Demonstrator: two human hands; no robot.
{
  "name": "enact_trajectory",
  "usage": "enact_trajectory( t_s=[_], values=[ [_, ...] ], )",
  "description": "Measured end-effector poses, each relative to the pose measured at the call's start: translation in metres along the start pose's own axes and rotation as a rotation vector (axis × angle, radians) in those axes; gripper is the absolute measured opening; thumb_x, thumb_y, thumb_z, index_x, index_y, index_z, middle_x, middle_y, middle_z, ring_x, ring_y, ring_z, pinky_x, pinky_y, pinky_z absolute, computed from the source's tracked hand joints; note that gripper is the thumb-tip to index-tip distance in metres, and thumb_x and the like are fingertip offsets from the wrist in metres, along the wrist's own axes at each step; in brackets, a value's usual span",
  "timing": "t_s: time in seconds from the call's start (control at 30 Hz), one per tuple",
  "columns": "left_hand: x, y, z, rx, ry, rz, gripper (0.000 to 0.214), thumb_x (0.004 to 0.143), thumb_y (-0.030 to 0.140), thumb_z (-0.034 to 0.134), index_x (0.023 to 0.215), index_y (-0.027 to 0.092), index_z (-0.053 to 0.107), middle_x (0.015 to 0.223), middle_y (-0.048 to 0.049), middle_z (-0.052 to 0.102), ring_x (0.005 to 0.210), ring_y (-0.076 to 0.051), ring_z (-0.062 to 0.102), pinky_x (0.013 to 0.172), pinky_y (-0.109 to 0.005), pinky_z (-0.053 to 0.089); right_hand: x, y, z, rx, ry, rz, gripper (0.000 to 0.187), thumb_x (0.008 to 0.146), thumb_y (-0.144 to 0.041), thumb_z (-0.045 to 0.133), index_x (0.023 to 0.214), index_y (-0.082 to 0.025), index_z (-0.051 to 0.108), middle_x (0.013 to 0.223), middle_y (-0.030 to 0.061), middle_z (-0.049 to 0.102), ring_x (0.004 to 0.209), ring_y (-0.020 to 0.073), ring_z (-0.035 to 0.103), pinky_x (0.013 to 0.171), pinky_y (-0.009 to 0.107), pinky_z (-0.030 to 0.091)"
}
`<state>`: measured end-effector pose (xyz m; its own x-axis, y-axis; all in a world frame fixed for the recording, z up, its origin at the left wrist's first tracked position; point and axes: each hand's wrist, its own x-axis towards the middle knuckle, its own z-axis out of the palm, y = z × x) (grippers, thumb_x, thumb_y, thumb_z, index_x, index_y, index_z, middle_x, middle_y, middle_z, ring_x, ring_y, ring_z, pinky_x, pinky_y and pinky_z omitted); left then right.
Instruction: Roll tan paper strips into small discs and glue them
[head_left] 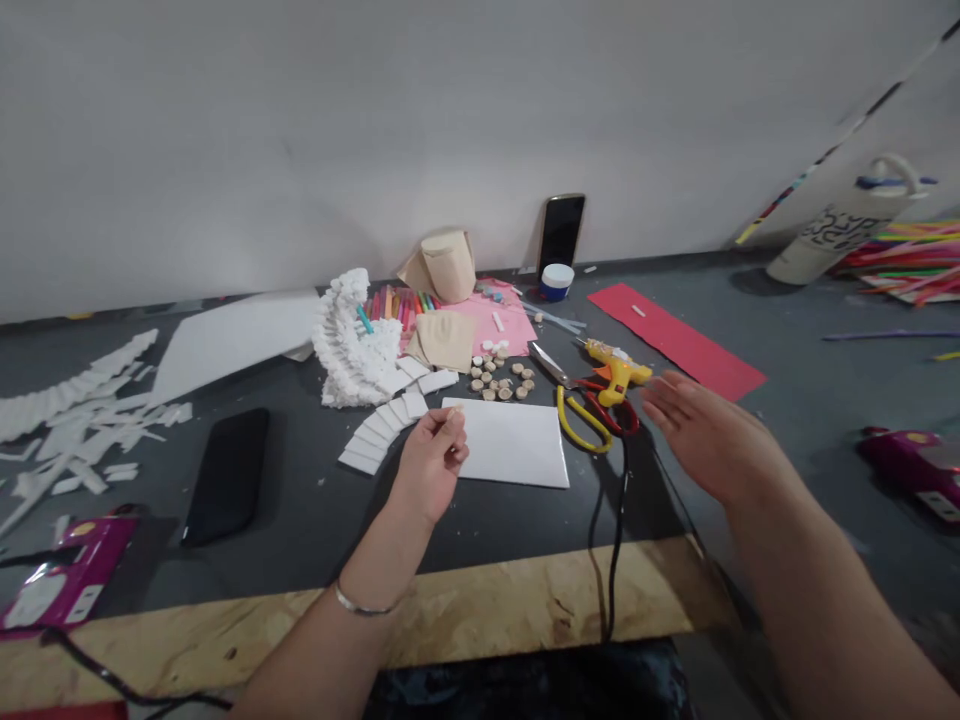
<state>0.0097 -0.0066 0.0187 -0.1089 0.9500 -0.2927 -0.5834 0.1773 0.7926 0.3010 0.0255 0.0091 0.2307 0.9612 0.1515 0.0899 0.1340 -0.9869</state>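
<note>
My left hand hovers in a pinch at the near left corner of a white foam board sheet, and I can see nothing clearly between its fingers. Just left of it, a curved row of white foam strips lies on the dark table. My right hand is open with spread fingers, holding nothing. Closest to it are a yellow hot glue gun and red-and-yellow-handled scissors, which lie apart from the hand, with a red paper strip behind them.
Small wood discs, coloured sticks, pink paper, a white ruffled paper form and a black phone lie about. A black cord runs over the wooden table edge. A wall stands behind.
</note>
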Motion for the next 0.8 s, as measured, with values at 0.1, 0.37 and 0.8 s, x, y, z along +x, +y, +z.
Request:
enact_trajectory(
  t_s=[0.1,0.37,0.8],
  values=[
    [-0.003,0.010,-0.005,0.316,0.208,0.379,0.034,0.060,0.027,0.086,0.078,0.019,0.058,0.069,0.0048,0.052,0.062,-0.007,0.045,0.057,-0.019,0.036,-0.013,-0.018,0.003,0.088,0.034,0.053,0.021,0.082,-0.036,0.062,0.099,-0.025,0.069,0.109,0.0073,0.069,0.099,0.0217,0.066,0.092,0.043,0.052],
    [0.000,0.049,-0.012,0.331,0.395,0.801,0.035,0.062,0.029,0.084,0.080,0.021,0.054,0.077,0.0036,0.052,0.068,-0.009,0.047,0.062,-0.022,0.039,-0.014,-0.049,0.061,-0.264,0.076,-0.292,0.020,0.089,-0.033,0.055,0.101,-0.022,0.067,0.101,0.0064,0.069,0.088,0.0198,0.064,0.078,0.034,0.049],
    [-0.016,-0.006,0.017,-0.124,-0.308,-0.225,0.037,0.066,0.030,0.085,0.071,0.016,0.050,0.065,0.0054,0.037,0.056,-0.004,0.034,0.050,-0.016,0.029,-0.046,-0.024,0.107,0.080,-0.529,-0.105,0.029,0.093,-0.028,0.048,0.108,-0.020,0.070,0.102,0.0070,0.065,0.083,0.0143,0.061,0.072,0.028,0.052]
  ],
)
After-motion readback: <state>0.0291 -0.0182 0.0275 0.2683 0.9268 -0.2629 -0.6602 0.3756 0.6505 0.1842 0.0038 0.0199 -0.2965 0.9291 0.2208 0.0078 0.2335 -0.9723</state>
